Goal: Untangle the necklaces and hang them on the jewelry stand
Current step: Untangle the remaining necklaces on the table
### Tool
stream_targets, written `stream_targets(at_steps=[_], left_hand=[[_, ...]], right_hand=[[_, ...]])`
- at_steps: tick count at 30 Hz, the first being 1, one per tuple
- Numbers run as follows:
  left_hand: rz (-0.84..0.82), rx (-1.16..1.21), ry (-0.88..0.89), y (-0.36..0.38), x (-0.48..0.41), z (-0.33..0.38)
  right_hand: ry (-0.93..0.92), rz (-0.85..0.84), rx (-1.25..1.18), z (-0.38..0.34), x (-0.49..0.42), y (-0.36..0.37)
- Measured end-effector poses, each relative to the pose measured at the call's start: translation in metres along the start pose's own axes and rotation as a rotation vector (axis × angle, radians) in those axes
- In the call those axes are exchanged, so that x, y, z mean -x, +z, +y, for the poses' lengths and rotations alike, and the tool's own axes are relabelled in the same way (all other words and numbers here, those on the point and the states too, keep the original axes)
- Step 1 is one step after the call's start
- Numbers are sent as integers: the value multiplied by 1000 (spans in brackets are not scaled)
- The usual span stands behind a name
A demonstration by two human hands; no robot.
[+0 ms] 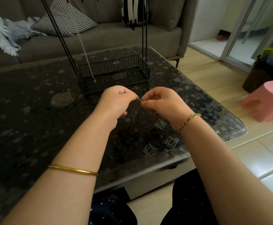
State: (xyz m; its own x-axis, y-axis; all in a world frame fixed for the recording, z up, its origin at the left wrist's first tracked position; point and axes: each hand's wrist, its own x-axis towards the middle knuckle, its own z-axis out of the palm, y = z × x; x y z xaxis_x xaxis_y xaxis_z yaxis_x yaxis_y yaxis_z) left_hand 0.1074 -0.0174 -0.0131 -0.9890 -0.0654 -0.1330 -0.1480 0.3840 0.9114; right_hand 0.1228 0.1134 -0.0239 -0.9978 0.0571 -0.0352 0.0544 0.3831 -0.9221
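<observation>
- The left hand (116,101) and the right hand (162,103) are close together, just above the tabletop (35,111). Both have curled fingers and pinch the top of the same thin necklace (133,112), with their fingertips almost touching.
- The necklace hangs down between the hands in a loose loop, with a tiny charm (128,120) at the bottom (too small to tell its shape). I cannot tell if there is a knot in it.
- I think the necklace is very light and floppy. It is thin, so it could slip from the fingers or snap if pulled hard. It is best held with the fingertips near its ends and pulled softly.
- A gold bangle (72,170) sits on the left arm and a woven bracelet (189,118) on the right wrist. The loose loop might catch on them.
- Behind the hands is the jewelry stand (60,34), with black poles and a wire basket (116,70) at the bottom. Its top is out of view.
- One silver chain (85,51) already hangs there, down to the basket's front. It could get bumped or tangled when the next one goes up.
- Farther off are a sofa (108,34) with a checked cushion (64,18), and a pink stool (267,99) on the floor. They are well apart and not in the way.
</observation>
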Motion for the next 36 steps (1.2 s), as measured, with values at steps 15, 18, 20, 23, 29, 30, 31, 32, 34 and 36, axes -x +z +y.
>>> stream_targets(at_steps=[15, 18, 20, 23, 29, 30, 31, 32, 34, 36], left_hand=[[-109, 68, -99, -1, 3, 4], [-109, 76, -105, 0, 4, 6], [-109, 125, -130, -1, 5, 8], [-99, 206, -159, -3, 4, 9], [-92, 282, -173, -3, 4, 8], [-99, 303, -179, -3, 5, 9], [-104, 321, -182, -2, 5, 10], [-105, 327, -178, -2, 5, 10], [-105, 305, -157, -1, 6, 10], [-113, 263, -132, 0, 6, 10]], right_hand=[[-124, 149, 54, 1, 2, -1], [-80, 122, 41, 0, 2, -1], [-30, 78, -18, -1, 2, 0], [58, 5, -133, -3, 3, 1], [131, -28, -198, -5, 3, 3], [140, -22, -217, -6, 3, 3], [150, -16, -235, -6, 2, 4], [160, -12, -248, -7, 2, 4], [170, -2, -262, -7, 1, 5], [161, 20, -270, -6, 1, 6]])
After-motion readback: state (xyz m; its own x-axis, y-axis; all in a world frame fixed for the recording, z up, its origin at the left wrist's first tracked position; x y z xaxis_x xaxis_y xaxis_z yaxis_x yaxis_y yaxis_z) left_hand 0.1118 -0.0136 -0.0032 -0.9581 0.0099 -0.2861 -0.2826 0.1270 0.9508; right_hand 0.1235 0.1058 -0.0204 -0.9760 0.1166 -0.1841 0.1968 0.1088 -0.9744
